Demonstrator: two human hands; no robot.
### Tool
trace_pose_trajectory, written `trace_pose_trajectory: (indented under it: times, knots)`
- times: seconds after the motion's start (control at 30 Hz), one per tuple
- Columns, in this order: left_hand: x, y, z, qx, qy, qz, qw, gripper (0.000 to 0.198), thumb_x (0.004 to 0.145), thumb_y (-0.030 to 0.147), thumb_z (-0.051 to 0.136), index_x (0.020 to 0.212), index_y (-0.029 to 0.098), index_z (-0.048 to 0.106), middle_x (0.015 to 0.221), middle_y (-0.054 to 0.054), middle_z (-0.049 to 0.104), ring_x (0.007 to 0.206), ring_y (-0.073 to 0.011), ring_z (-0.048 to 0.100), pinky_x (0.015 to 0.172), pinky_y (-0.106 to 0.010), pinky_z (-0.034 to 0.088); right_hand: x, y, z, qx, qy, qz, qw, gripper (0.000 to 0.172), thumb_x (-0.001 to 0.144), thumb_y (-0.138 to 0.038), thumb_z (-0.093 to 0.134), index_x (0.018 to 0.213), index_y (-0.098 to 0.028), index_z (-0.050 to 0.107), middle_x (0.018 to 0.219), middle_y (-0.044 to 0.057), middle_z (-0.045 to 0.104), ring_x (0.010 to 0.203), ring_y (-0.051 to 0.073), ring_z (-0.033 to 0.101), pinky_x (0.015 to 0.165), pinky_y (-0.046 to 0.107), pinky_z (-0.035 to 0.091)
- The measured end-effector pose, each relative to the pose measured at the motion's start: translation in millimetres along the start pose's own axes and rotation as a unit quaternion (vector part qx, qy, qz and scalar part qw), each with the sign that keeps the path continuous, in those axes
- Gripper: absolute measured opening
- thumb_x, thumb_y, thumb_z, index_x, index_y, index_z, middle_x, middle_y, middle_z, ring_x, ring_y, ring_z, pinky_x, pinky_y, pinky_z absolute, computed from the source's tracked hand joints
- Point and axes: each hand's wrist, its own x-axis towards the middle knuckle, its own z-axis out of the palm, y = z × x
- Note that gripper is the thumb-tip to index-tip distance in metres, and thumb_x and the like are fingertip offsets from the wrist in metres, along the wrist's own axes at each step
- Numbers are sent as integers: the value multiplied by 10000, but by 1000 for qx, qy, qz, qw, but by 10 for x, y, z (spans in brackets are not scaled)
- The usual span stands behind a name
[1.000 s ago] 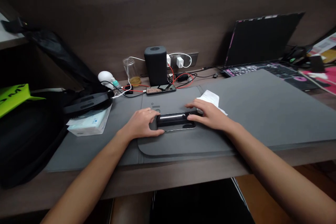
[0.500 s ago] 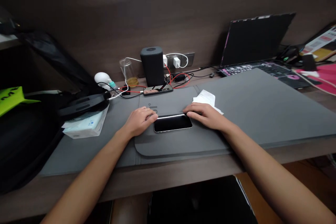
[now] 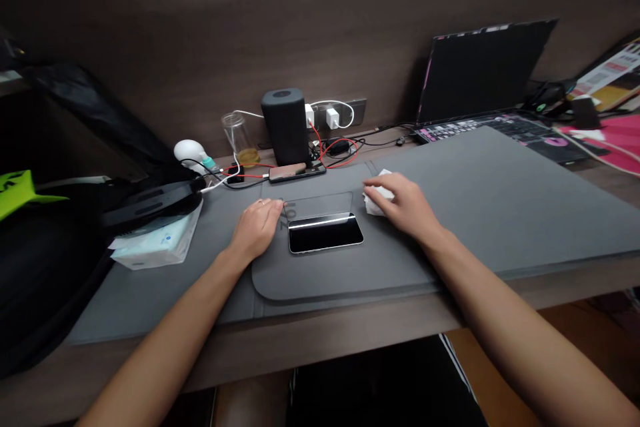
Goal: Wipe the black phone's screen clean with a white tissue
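A phone (image 3: 326, 236) with a black screen lies flat on the grey desk mat, a bright reflection along its far edge. Just beyond that edge a clear screen protector (image 3: 323, 205) shows as a thin see-through sheet, tilted up from the phone side. My left hand (image 3: 256, 225) pinches its left corner between thumb and fingers. My right hand (image 3: 404, 203) is off the sheet's right side, thumb and forefinger apart, over a crumpled white tissue (image 3: 373, 205); whether it touches the tissue I cannot tell.
Behind lie a second phone (image 3: 297, 172) on a cable, a dark cylinder-like speaker (image 3: 286, 127), a glass (image 3: 240, 140) and tangled cords. At left sits a tissue pack (image 3: 157, 240) beside a black bag (image 3: 45, 273). An open laptop (image 3: 485, 80) stands back right.
The clear sheet now stands visible beyond the phone. My left hand has drawn slightly left and away from the phone; my right hand has moved right and up, over the tissue.
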Motion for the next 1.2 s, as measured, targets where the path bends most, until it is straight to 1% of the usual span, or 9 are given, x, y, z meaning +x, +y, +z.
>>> trace_pose_trajectory:
  times: [0.17, 0.27, 0.43, 0.53, 0.63, 0.73, 0.83, 0.97, 1.2]
  knots:
    - [-5, -41, 16, 9, -5, -25, 1000, 496, 1051, 395, 239, 1176, 180, 668, 1115, -86, 728, 1059, -248, 634, 945, -392, 462, -22, 188, -85, -103, 10, 48, 993, 512, 949, -539, 479, 1234, -152, 656, 1235, 183, 657, 1170, 368, 583, 994, 559, 474]
    - [-8, -55, 27, 11, -10, -24, 1000, 475, 1047, 409, 262, 1168, 196, 669, 1163, -77, 720, 1085, -251, 631, 954, -386, 458, -53, 238, -103, -123, -77, 75, 987, 624, 938, -623, 442, 1319, -152, 590, 1385, 197, 574, 1289, 385, 527, 1057, 562, 440]
    - [-22, -32, -9, 21, 4, 6, 1000, 439, 1028, 458, 331, 1119, 183, 661, 1071, -85, 709, 998, -260, 624, 894, -394, 461, -150, 291, -146, -151, -250, 42, 956, 824, 912, -714, 394, 1469, -108, 433, 1586, 234, 337, 1487, 421, 235, 1169, 591, 296]
    - [-35, 0, -50, 10, -14, 43, 999, 406, 1016, 470, 370, 1047, 182, 655, 904, -62, 668, 879, -237, 604, 826, -376, 459, -179, 361, -173, -154, -266, 25, 951, 689, 974, -592, 348, 1494, -146, 423, 1603, 188, 328, 1494, 367, 248, 1183, 565, 295]
    - [-48, 20, -83, -2, -36, 99, 994, 399, 1009, 487, 390, 1054, 179, 640, 870, -54, 638, 860, -231, 580, 808, -372, 456, -157, 377, -192, -178, -232, 41, 955, 512, 1005, -437, 336, 1413, -205, 540, 1559, 127, 430, 1441, 334, 380, 1122, 532, 411]
    - [-61, 34, -107, -5, -70, 159, 985, 454, 967, 566, 466, 1138, 172, 615, 1032, -85, 655, 951, -253, 573, 850, -391, 464, -142, 222, -206, -188, -184, 56, 963, 411, 1005, -365, 365, 1274, -242, 651, 1380, 100, 631, 1279, 347, 576, 982, 510, 536]
    - [-78, 57, -125, -5, -96, 189, 977, 607, 871, 661, 583, 1244, 182, 571, 1230, -111, 622, 1058, -279, 562, 925, -420, 469, -221, -93, -175, -115, -162, -7, 980, 378, 1015, -349, 394, 1265, -266, 665, 1285, 60, 699, 1184, 305, 653, 973, 462, 556]
    - [-117, 86, -129, -3, -103, 175, 979, 704, 807, 694, 642, 1312, 215, 540, 1289, -107, 604, 1083, -289, 564, 951, -448, 473, -430, -469, -79, -50, -225, -104, 968, 419, 1015, -264, 390, 1378, -230, 597, 1406, 63, 608, 1281, 256, 587, 1062, 443, 516]
    - [-143, 61, -82, 4, -90, 139, 986, 625, 812, 653, 662, 1240, 203, 597, 1182, -86, 629, 1076, -274, 571, 937, -426, 497, -520, -590, -6, -95, -282, -113, 948, 521, 1037, -386, 410, 1519, -189, 420, 1552, 109, 426, 1411, 280, 432, 1123, 462, 457]
